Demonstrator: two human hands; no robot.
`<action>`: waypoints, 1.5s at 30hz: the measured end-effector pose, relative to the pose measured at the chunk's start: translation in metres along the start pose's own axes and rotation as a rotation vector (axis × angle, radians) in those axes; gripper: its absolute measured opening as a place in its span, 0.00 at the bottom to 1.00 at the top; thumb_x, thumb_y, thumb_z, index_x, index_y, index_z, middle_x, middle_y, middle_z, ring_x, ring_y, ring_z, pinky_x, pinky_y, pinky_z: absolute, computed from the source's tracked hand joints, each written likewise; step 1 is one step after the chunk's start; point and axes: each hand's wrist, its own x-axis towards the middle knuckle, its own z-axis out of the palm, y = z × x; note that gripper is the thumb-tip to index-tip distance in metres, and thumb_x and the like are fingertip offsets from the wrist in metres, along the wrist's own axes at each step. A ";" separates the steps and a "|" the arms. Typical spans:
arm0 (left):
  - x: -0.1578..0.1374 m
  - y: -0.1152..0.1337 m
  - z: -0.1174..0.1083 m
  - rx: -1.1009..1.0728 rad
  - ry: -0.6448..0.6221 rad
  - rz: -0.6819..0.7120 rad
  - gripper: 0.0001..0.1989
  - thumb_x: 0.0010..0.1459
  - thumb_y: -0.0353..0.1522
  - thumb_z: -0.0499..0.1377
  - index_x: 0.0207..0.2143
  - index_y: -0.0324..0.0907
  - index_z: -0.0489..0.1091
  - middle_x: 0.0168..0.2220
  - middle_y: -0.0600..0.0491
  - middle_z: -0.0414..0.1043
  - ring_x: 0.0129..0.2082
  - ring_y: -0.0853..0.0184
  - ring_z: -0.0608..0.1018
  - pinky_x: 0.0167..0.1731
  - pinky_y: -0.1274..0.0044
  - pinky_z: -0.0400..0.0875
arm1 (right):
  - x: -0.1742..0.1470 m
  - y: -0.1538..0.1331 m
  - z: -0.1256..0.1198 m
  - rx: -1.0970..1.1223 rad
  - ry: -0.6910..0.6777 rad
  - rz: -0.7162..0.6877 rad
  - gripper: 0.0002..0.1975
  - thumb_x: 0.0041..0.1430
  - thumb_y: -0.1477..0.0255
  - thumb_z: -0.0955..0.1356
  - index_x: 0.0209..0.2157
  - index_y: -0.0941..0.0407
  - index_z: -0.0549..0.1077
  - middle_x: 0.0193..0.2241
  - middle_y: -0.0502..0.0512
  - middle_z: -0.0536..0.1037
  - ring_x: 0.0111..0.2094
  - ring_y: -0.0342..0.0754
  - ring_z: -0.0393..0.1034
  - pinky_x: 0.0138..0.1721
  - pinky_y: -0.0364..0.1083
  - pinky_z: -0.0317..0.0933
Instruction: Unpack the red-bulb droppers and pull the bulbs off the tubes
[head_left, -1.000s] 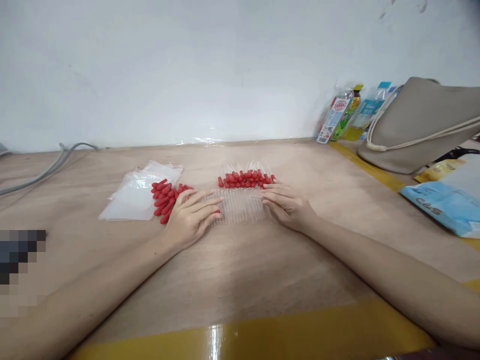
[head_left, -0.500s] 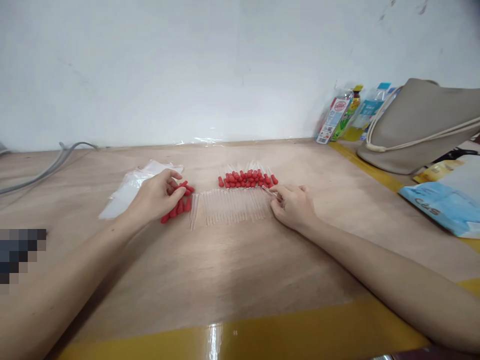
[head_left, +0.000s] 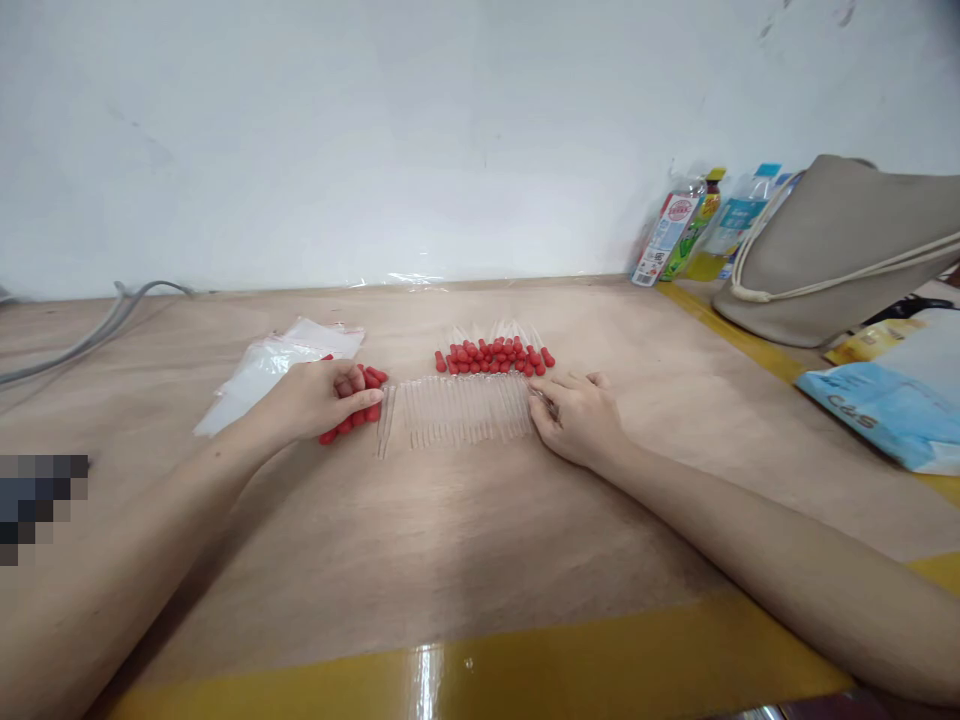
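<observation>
Clear tubes (head_left: 466,408); left of them, left hand (head_left: 321,398), red bulbs (head_left: 346,426), hold unclear; right, right hand (head_left: 581,416), fingers pinching one.

Fairly bright, diffuse light lays a pale sheen on the tabletop (head_left: 450,540) below the fingers (head_left: 547,388), glare on the yellow tape (head_left: 570,655) farther below, and apparently slight blur on the clear tubes (head_left: 465,408) between them.

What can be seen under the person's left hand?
Red bulbs stick out around the left hand. It covers part of their pile, so how many lie beneath, or whether any is held, cannot be seen.
</observation>
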 end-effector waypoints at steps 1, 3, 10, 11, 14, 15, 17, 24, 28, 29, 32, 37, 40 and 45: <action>-0.001 0.003 0.000 -0.002 0.011 0.008 0.15 0.49 0.45 0.55 0.24 0.43 0.66 0.18 0.56 0.71 0.13 0.70 0.71 0.17 0.76 0.67 | 0.000 -0.001 0.000 0.002 -0.009 -0.003 0.11 0.55 0.72 0.60 0.33 0.55 0.73 0.30 0.53 0.76 0.33 0.46 0.66 0.36 0.47 0.43; -0.001 0.008 0.000 -0.008 0.039 0.009 0.16 0.51 0.46 0.53 0.24 0.43 0.67 0.18 0.56 0.71 0.12 0.70 0.70 0.16 0.76 0.66 | 0.000 -0.002 -0.002 0.002 -0.030 -0.006 0.11 0.55 0.71 0.60 0.34 0.56 0.73 0.31 0.53 0.75 0.34 0.46 0.66 0.37 0.48 0.43; 0.043 0.034 0.021 0.252 0.201 0.222 0.18 0.47 0.48 0.55 0.25 0.43 0.70 0.29 0.50 0.74 0.31 0.61 0.75 0.30 0.73 0.66 | 0.001 -0.003 -0.004 0.041 -0.108 -0.015 0.11 0.57 0.68 0.60 0.31 0.56 0.72 0.33 0.54 0.73 0.36 0.46 0.65 0.37 0.47 0.43; 0.051 0.038 0.024 0.267 0.185 0.225 0.18 0.47 0.48 0.54 0.25 0.43 0.70 0.30 0.50 0.73 0.32 0.60 0.74 0.31 0.72 0.66 | 0.000 -0.002 -0.004 0.048 -0.109 -0.011 0.11 0.57 0.67 0.61 0.32 0.55 0.72 0.33 0.54 0.73 0.36 0.47 0.65 0.38 0.48 0.43; 0.067 0.049 0.033 0.290 0.119 0.158 0.20 0.46 0.50 0.53 0.25 0.42 0.71 0.29 0.49 0.73 0.31 0.59 0.74 0.30 0.73 0.65 | 0.000 -0.001 -0.003 0.068 -0.109 0.010 0.12 0.58 0.66 0.60 0.35 0.55 0.72 0.34 0.54 0.73 0.38 0.48 0.65 0.39 0.48 0.44; 0.069 0.051 0.034 0.296 0.104 0.132 0.20 0.46 0.50 0.53 0.25 0.43 0.71 0.28 0.50 0.73 0.31 0.60 0.74 0.29 0.73 0.65 | 0.001 -0.001 -0.003 0.075 -0.105 0.017 0.12 0.58 0.66 0.60 0.35 0.55 0.72 0.34 0.54 0.73 0.38 0.48 0.65 0.39 0.48 0.44; 0.072 0.053 0.036 0.293 0.089 0.093 0.19 0.47 0.48 0.54 0.25 0.43 0.71 0.26 0.51 0.73 0.29 0.61 0.74 0.27 0.74 0.63 | 0.001 -0.001 -0.002 0.089 -0.094 0.028 0.12 0.59 0.66 0.60 0.36 0.55 0.73 0.33 0.54 0.73 0.38 0.48 0.65 0.39 0.48 0.45; 0.061 0.043 0.031 0.098 0.168 0.023 0.15 0.49 0.44 0.54 0.25 0.42 0.71 0.26 0.52 0.72 0.28 0.63 0.73 0.28 0.74 0.65 | 0.003 0.002 0.001 0.167 -0.019 0.056 0.13 0.58 0.65 0.61 0.38 0.55 0.73 0.32 0.55 0.73 0.37 0.48 0.66 0.39 0.49 0.49; 0.026 0.031 0.032 0.117 0.488 0.250 0.11 0.52 0.39 0.53 0.28 0.41 0.69 0.31 0.50 0.70 0.33 0.63 0.72 0.34 0.72 0.66 | 0.004 0.006 0.005 0.241 0.138 0.012 0.15 0.57 0.65 0.61 0.43 0.56 0.70 0.39 0.59 0.72 0.42 0.51 0.65 0.43 0.52 0.53; 0.016 0.027 0.034 0.136 0.513 0.343 0.10 0.52 0.38 0.53 0.29 0.41 0.68 0.30 0.50 0.69 0.33 0.63 0.72 0.34 0.72 0.66 | 0.005 0.006 0.005 0.269 0.175 -0.013 0.16 0.57 0.65 0.62 0.45 0.56 0.69 0.41 0.60 0.71 0.44 0.52 0.65 0.44 0.52 0.54; -0.008 0.018 0.043 0.191 0.526 0.554 0.07 0.52 0.36 0.54 0.32 0.42 0.67 0.33 0.51 0.70 0.35 0.64 0.72 0.38 0.71 0.65 | 0.007 0.005 0.002 0.350 0.248 -0.134 0.23 0.55 0.63 0.63 0.51 0.57 0.63 0.47 0.62 0.67 0.49 0.53 0.61 0.48 0.52 0.56; -0.020 0.015 0.058 0.160 0.575 0.653 0.05 0.52 0.33 0.55 0.32 0.42 0.66 0.33 0.51 0.71 0.34 0.65 0.72 0.36 0.72 0.66 | 0.006 -0.002 -0.004 0.347 0.168 -0.376 0.28 0.55 0.61 0.64 0.55 0.56 0.59 0.53 0.61 0.64 0.55 0.53 0.56 0.54 0.54 0.52; -0.019 0.017 0.064 0.151 0.569 0.708 0.05 0.52 0.32 0.56 0.33 0.42 0.66 0.33 0.51 0.71 0.35 0.66 0.72 0.36 0.72 0.66 | 0.005 -0.007 -0.003 0.324 0.123 -0.425 0.23 0.56 0.62 0.63 0.52 0.56 0.63 0.51 0.58 0.68 0.56 0.51 0.56 0.56 0.55 0.49; -0.017 0.019 0.069 0.133 0.585 0.787 0.06 0.52 0.31 0.56 0.35 0.42 0.66 0.34 0.51 0.72 0.34 0.66 0.72 0.36 0.73 0.65 | 0.007 -0.014 0.001 0.328 0.104 -0.439 0.17 0.57 0.63 0.63 0.45 0.56 0.70 0.45 0.55 0.74 0.53 0.50 0.61 0.57 0.54 0.48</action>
